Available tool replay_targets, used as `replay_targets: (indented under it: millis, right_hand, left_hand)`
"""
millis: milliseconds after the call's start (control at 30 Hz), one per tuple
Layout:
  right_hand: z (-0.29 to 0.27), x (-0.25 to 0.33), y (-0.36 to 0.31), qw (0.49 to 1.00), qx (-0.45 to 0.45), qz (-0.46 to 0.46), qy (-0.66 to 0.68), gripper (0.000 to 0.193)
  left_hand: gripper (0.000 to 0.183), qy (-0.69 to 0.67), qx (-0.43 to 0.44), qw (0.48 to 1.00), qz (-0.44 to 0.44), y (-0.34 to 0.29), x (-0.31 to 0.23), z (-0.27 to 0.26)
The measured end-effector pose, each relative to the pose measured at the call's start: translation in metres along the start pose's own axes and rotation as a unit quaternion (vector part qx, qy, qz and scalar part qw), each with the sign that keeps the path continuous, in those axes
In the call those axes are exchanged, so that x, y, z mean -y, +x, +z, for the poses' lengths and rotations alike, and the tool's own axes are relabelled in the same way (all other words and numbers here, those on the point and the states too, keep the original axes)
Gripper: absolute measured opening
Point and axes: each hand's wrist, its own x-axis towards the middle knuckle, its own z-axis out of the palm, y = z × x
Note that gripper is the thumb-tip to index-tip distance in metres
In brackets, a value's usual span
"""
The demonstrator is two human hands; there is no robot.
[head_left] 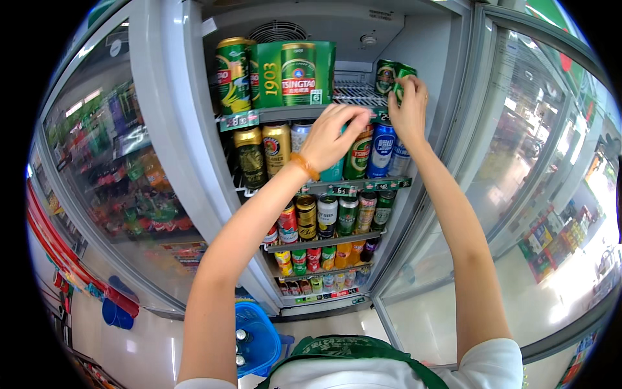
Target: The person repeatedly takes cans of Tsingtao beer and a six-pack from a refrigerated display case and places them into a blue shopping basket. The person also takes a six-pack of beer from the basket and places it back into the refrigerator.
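At the top shelf's right end, my right hand [409, 115] is closed on a small green can [404, 71], its fingers over the can's upper side. Another dark green can [385, 76] stands just left of it. My left hand [329, 137], an orange band on its wrist, hovers in front of the top shelf's front edge. Its fingers are loosely bent, the thumb apart from them, and nothing shows in the grasp. Behind it stands a green multipack of cans [295, 74], with a tall green-and-yellow can [232, 74] at its left. Bare wire shelf [356, 94] shows between multipack and small cans.
Lower fridge shelves hold rows of cans [327, 214] and small bottles. Glass doors stand at the left [116, 162] and, swung open, at the right [518, 162]. A blue basket [256, 324] with several bottles or cans inside is below my left arm. A blue bucket [118, 312] sits farther left.
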Motion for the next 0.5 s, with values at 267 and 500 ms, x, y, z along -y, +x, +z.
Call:
replay_targets:
  millis: [267,500]
  right_hand:
    - [0.05,-0.066,0.036,0.987,0.043,0.102,-0.114,0.093]
    - [0.048,-0.065,0.036,0.968,0.141,0.117,-0.175,0.117]
  left_hand:
    - [0.048,0.011,-0.038,0.988,-0.146,0.132,0.064,0.131]
    - [0.049,0.026,0.004,0.974,-0.226,0.149,0.102,0.154]
